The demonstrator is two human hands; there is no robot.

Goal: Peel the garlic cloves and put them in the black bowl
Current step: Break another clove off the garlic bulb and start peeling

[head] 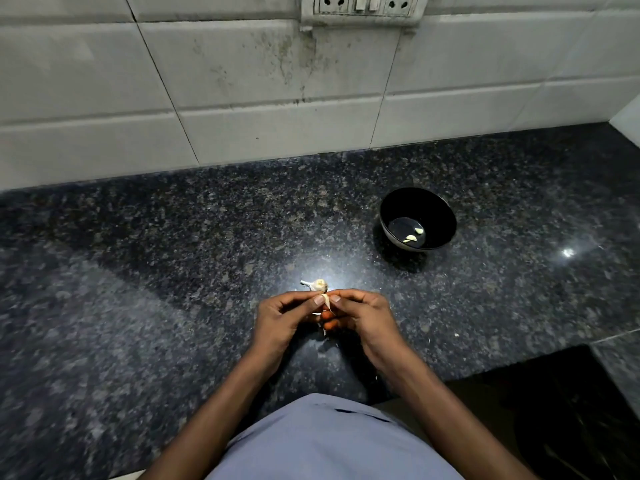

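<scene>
1. A small pale garlic clove (pixel 326 300) with papery off-white skin was being held right between the two hands, just above the countertop and in front of the person's body. A thin curl of loose skin was seen hanging down from it between the fingers.

2. The left hand (pixel 284 318) was curled in on the clove, thumb and fingers pinched round it from the left. How much of the clove was already bare couldn't really be told, since most of it was hidden by fingertips.

3. The right hand (pixel 362 315) was closed in the same narrow way, its thumb tip pressed onto the clove or its skin from the right, so both hands were touching at the fingertips.

4. The rest of the whitish garlic bulb (pixel 317 285), short stem and all, was left lying on the counter just beyond the hands.

5. A round glossy black bowl (pixel 418 219) was parked farther back and to the right, well apart from the hands. Two peeled pale yellow cloves (pixel 414 235) were spotted at its bottom, near each other.

6. Everything was set on a dark speckled granite countertop (pixel 173 271), with a bright light glare reflected around the bulb.

7. Behind it, a grimy white tiled wall (pixel 242 81) was visible, with a grey socket-and-switch plate (pixel 363 8) mounted at the top.

8. A light blue shirt (pixel 329 441) was caught at the bottom edge.
</scene>
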